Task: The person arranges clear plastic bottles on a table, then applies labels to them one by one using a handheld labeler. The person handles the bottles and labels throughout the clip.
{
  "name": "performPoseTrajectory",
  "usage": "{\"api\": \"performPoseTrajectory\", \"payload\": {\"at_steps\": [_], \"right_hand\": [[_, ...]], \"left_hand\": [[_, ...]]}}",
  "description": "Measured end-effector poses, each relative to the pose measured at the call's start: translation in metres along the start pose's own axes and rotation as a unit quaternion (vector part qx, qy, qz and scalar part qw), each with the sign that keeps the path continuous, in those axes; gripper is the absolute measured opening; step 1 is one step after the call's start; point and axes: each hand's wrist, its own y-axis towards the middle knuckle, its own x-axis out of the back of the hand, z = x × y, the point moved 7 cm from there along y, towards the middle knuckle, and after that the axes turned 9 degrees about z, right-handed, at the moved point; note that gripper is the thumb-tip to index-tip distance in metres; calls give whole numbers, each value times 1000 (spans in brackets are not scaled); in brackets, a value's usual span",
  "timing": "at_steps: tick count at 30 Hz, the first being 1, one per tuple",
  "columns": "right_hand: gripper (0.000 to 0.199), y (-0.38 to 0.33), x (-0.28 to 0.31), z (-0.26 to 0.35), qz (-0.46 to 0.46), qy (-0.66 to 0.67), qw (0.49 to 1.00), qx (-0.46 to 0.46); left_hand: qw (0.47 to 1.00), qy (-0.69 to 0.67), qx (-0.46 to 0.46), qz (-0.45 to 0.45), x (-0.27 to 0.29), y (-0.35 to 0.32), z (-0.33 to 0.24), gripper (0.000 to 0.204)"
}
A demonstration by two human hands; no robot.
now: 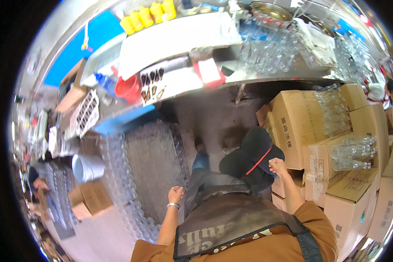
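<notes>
My left hand [175, 194], with a silver band at its wrist, is held low in front of my body, its fingers curled. My right hand [277, 166] is raised beside a black rounded thing with a red stripe [251, 158], fingers closed; whether it touches that thing I cannot tell. Nothing shows clearly in either hand; their insides are hidden. Beyond them runs a workbench [174, 39] holding a red bucket [127, 88], small dark pieces on a white sheet [153, 84] and many clear glass bottles [268, 52].
Stacked cardboard boxes [292, 126] rise close on my right, with clear bottles [353, 153] lying on them. At left, rows of bottles [122, 174] edge a floor area. A white bucket [87, 168] and an open carton [91, 198] stand farther left, near another person's hand [41, 183].
</notes>
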Motion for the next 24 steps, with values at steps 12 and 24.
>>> {"api": "performPoseTrajectory", "payload": {"at_steps": [12,24], "right_hand": [[36,67,57,170,-269,-120,951,91],[36,220,269,444,-509,-171,782,315]], "left_hand": [[990,27,-129,58,61,167,-255,40],[841,214,-446,220,-225,113,-667,43]]}}
